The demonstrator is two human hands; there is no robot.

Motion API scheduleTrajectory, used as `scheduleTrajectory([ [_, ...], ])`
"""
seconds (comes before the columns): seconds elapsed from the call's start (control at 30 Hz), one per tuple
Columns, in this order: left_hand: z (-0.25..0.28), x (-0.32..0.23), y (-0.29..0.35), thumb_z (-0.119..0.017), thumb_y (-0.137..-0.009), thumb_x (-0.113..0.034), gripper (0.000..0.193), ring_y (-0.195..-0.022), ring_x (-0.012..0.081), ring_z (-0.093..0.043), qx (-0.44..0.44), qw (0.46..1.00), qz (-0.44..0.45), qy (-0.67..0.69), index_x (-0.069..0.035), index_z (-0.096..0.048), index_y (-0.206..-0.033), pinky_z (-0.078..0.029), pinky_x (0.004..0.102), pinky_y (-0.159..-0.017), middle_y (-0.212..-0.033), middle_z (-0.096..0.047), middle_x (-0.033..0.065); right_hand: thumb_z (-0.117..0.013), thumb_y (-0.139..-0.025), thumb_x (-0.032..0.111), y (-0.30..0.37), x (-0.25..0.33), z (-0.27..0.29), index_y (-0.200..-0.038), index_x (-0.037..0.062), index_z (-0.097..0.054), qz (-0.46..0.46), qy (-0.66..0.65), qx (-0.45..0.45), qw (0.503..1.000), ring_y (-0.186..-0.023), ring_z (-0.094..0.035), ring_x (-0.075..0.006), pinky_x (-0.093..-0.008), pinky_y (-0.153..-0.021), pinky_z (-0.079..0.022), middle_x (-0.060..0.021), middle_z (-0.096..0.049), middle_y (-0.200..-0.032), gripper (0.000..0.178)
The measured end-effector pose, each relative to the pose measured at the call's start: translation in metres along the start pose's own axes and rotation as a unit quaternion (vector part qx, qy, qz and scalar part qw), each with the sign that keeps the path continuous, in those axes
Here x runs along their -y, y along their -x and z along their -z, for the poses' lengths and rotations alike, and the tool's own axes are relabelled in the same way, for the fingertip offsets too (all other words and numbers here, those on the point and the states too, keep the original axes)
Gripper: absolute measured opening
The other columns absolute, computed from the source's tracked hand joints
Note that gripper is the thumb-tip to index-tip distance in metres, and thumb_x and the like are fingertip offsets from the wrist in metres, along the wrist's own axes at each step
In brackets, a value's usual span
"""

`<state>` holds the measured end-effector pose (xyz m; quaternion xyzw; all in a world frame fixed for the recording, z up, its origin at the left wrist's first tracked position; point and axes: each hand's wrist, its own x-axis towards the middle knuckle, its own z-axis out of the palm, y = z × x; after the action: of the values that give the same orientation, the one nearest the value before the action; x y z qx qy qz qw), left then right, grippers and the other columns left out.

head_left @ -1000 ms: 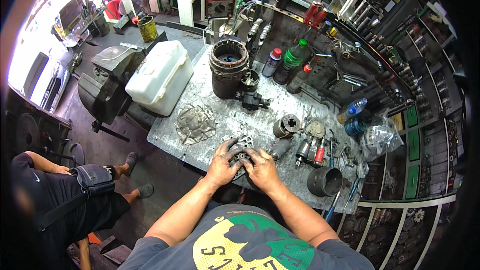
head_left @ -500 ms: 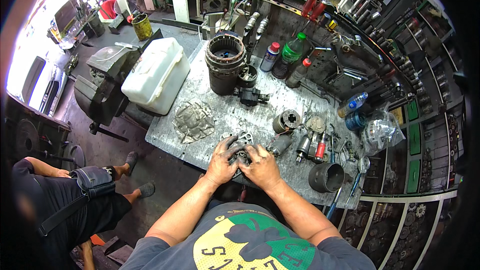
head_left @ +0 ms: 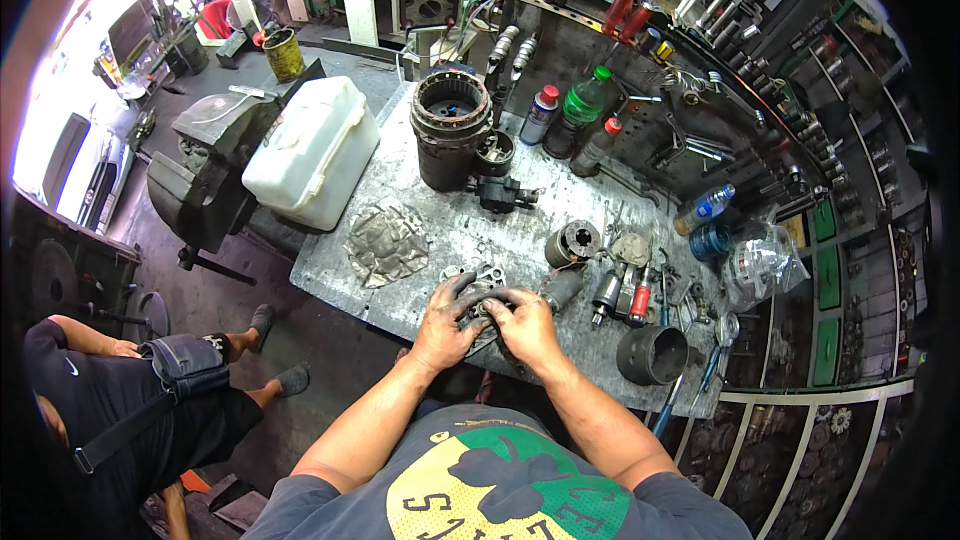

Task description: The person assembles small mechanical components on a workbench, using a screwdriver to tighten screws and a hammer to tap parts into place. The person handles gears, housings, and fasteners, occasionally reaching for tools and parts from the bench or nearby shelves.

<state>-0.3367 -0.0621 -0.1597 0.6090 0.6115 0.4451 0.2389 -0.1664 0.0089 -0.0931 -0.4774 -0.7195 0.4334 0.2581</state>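
Note:
My left hand (head_left: 440, 330) and my right hand (head_left: 526, 328) meet near the front edge of the metal-topped workbench (head_left: 325, 275). Both sets of greasy fingers close round a small dark metal part (head_left: 482, 308); its exact kind is mostly hidden by them. Just beyond the fingertips lies a silver cast metal piece with holes (head_left: 490, 277), partly covered by my hands. Right of my right hand is a grey cylindrical part (head_left: 562, 287). A ring-shaped coil housing (head_left: 574, 243) stands behind that cylinder.
A white plastic box (head_left: 305, 160) and a bench vise (head_left: 200, 170) are at the left. Farther back stand a tall dark cylinder (head_left: 445, 145) and several bottles (head_left: 585, 100). A red-handled tool (head_left: 640, 302) lies to the right. Another person (head_left: 150, 380) is at lower left.
My right hand's fingers have shifted over the dark part, with the thumb now bent toward it. My left hand stays nearly in place. The person at lower left has moved slightly.

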Motion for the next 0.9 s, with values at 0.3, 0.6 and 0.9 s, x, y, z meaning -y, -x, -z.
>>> scheduleTrajectory([
  [0.3,-0.003,0.002,0.002,-0.082,-0.082,-0.010,0.054,-0.148,0.0436,-0.054,-0.008,1.000,-0.009,-0.009,-0.016,-0.076,-0.136,-0.042,0.0556,-0.126,-0.158,-0.061,0.0166,-0.088,-0.084,0.019,0.007,0.010,-0.004,-0.109,-0.0014,-0.079,0.034,0.106,-0.007,0.994,-0.101,-0.074,-0.0402,-0.0471,-0.091,-0.060,-0.0226,-0.078,-0.102,0.034],
  [0.6,-0.005,0.009,0.004,-0.082,-0.083,-0.012,0.052,-0.144,0.0433,-0.058,-0.023,0.999,-0.041,-0.028,-0.015,-0.076,-0.135,-0.045,0.0549,-0.123,-0.154,-0.065,0.0162,-0.089,-0.083,0.021,-0.005,0.005,-0.002,-0.100,-0.0029,-0.073,-0.117,0.047,0.074,0.989,-0.098,-0.075,-0.0431,-0.0520,-0.087,-0.059,-0.0259,-0.076,-0.098,0.033],
  [0.9,0.001,0.000,0.001,-0.082,-0.081,-0.014,0.052,-0.142,0.0384,-0.060,-0.036,0.988,-0.104,-0.104,-0.013,-0.073,-0.132,-0.038,0.0633,-0.125,-0.153,-0.065,0.0142,-0.085,-0.090,0.017,0.023,-0.011,-0.016,-0.110,-0.0004,-0.078,0.094,0.051,-0.071,0.992,-0.098,-0.075,-0.0416,-0.0479,-0.086,-0.059,-0.0214,-0.077,-0.100,0.028],
])
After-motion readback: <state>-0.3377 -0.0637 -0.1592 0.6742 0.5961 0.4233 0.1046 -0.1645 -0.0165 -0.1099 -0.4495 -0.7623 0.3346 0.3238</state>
